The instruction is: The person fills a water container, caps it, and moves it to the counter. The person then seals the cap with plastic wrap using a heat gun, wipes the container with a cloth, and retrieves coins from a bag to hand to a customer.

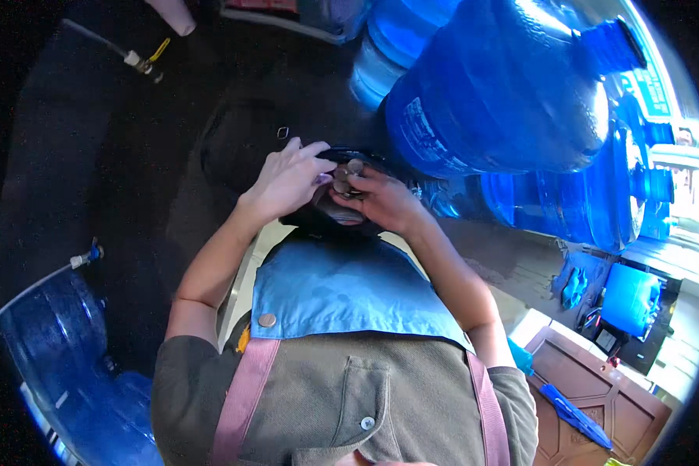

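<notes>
A black bag lies open in front of the apron, with some contents showing dimly inside its mouth. My left hand is at the left side of the opening, fingers bent over the edge; what they grip, if anything, is hard to make out. On the right side of the opening, my right hand is closed round several coins, which show between the thumb and fingers. The light blue apron hangs just below the bag.
Large blue water bottles stand close by at the upper right, with more at the lower left. A tap with a yellow handle is at the upper left. At the lower right are a brown panel and a blue umbrella.
</notes>
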Motion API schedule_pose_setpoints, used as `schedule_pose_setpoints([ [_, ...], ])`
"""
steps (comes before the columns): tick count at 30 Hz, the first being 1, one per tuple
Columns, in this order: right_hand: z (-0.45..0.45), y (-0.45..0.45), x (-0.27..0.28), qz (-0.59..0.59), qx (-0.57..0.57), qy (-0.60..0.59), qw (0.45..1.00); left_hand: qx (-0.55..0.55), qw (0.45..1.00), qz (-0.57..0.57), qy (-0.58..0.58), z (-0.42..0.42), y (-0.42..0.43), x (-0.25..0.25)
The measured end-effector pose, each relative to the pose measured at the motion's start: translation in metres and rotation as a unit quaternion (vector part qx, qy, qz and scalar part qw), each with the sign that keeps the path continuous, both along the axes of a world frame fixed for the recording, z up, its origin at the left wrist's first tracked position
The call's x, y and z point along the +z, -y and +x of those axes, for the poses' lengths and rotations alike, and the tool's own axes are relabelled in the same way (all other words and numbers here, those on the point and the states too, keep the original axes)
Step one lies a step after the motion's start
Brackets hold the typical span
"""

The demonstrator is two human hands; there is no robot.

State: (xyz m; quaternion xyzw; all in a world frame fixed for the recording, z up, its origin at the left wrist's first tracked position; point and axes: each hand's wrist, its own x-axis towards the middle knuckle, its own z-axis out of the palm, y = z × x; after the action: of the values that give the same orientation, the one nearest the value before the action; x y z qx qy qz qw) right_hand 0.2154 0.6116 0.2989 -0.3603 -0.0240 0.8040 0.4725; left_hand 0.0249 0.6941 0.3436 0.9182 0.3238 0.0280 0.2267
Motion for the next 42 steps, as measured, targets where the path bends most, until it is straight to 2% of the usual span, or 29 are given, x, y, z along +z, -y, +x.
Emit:
schedule_pose_setpoints([
  [2, -0.005, -0.001, -0.004, 0.013, 0.003, 0.073, 0.997, -0.007, 0.999, 0.027, 0.030, 0.004, 0.001, 0.003],
  [6, -0.004, 0.000, -0.006, 0.012, 0.017, 0.102, 0.995, -0.005, 0.998, 0.022, 0.062, 0.006, -0.004, -0.001],
  [9, 0.000, 0.000, -0.006, 0.016, 0.024, 0.059, 0.998, 0.012, 0.994, 0.004, 0.105, 0.004, -0.002, 0.005],
  [12, 0.001, -0.004, -0.004, 0.008, 0.029, 0.055, 0.998, 0.034, 0.976, 0.055, 0.210, 0.007, 0.004, 0.012],
  [18, 0.005, -0.003, 0.000, 0.007, 0.023, 0.057, 0.998, -0.097, 0.981, 0.028, 0.169, 0.010, 0.005, 0.011],
  [21, 0.004, -0.004, 0.002, 0.001, 0.014, 0.047, 0.999, -0.105, 0.967, 0.019, 0.231, 0.008, 0.001, 0.001],
  [30, 0.007, -0.002, 0.001, 0.001, 0.027, 0.041, 0.999, -0.124, 0.949, 0.023, 0.290, 0.002, -0.002, -0.012],
  [33, 0.007, -0.002, 0.000, 0.012, 0.046, 0.062, 0.997, -0.103, 0.951, 0.012, 0.291, 0.004, 0.000, -0.013],
  [36, 0.007, -0.002, 0.000, 0.017, 0.063, 0.076, 0.995, -0.096, 0.927, -0.052, 0.359, 0.002, -0.006, -0.014],
  [39, 0.006, -0.002, 0.006, 0.009, 0.068, 0.074, 0.995, 0.033, 0.946, -0.102, 0.306, -0.002, 0.000, -0.002],
  [42, 0.007, -0.003, 0.004, 0.014, 0.070, 0.064, 0.995, 0.059, 0.939, -0.109, 0.320, 0.002, 0.010, 0.003],
])
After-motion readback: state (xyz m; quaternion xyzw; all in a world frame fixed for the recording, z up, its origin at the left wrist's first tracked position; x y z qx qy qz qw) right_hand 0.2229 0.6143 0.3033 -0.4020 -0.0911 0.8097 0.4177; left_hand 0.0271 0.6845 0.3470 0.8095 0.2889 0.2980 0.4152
